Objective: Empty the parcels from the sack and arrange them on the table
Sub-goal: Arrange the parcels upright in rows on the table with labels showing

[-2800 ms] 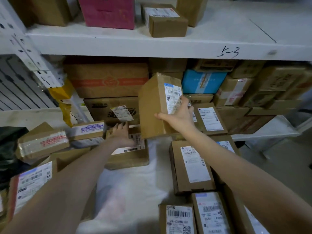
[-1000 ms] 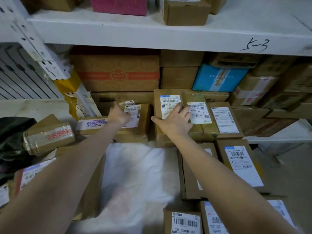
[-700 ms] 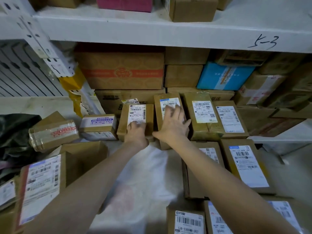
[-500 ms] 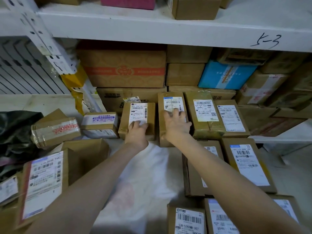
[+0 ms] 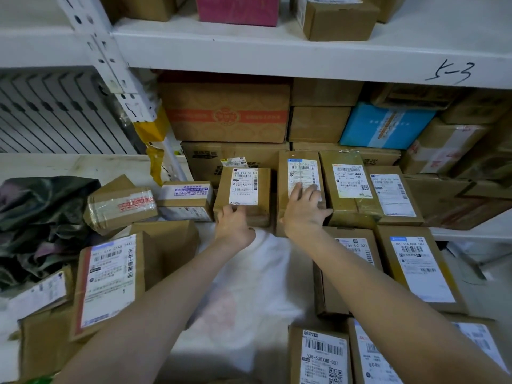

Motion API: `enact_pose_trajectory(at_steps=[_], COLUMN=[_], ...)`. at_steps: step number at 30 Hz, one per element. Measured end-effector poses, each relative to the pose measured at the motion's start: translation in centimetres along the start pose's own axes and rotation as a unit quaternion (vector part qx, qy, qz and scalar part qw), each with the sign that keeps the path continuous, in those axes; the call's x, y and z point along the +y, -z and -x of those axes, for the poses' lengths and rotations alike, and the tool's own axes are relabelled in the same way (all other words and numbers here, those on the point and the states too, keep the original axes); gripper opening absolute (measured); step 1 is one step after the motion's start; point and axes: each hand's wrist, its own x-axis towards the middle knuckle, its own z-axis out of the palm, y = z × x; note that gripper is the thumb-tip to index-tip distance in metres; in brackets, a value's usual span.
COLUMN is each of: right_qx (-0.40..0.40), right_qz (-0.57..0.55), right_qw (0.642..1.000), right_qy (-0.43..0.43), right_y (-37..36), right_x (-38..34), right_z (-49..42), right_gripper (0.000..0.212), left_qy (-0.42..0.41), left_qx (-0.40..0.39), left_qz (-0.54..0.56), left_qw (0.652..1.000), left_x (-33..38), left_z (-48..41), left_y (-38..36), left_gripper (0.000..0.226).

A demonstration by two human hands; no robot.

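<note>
A: Pressing flat on the tall parcel [image 5: 300, 173], the right hand [image 5: 304, 209] had its fingers straight over the label, yes?
B: Yes. The left hand [image 5: 234, 223] rested its fingertips on the near edge of the smaller parcel [image 5: 243, 195] just beside it, gripping nothing.
A: Where did both parcels lie?
B: At the back of the white-topped desk [image 5: 249, 273], against the stacked boxes [image 5: 227, 115] under the shelf [image 5: 249, 51]. Other labelled parcels [image 5: 415, 267] lay to the right, the dark sack [image 5: 41, 217] far left.
</note>
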Motion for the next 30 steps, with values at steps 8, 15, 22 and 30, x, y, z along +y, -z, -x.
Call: enact_pose_trajectory(at_steps=[8, 15, 22, 30], right_qx=[0.041, 0.081, 0.054, -0.036], right_qz=[0.080, 0.098, 0.015, 0.040], right_qw=[0.982, 0.975, 0.947, 0.931], right_qy=[0.163, 0.184, 0.316, 0.360], right_y=[0.5, 0.3, 0.5, 0.8], right_x=[1.2, -0.4, -6.5, -10.2], right_z=[0.8, 1.8, 0.8, -2.8], right_gripper=[0.068, 0.074, 0.054, 0.052], left_qy=[-0.013, -0.017, -0.036, -0.025], left_qx=[-0.027, -0.011, 0.026, 0.103], left_qz=[-0.019, -0.024, -0.041, -0.051], left_qw=[0.999, 1.000, 0.998, 0.993], left_x=[-0.2, -0.9, -2.9, -6.2], left_z=[2.0, 4.2, 6.6, 7.7], left_y=[2.4, 4.9, 7.7, 10.5], left_gripper=[0.055, 0.051, 0.045, 0.045])
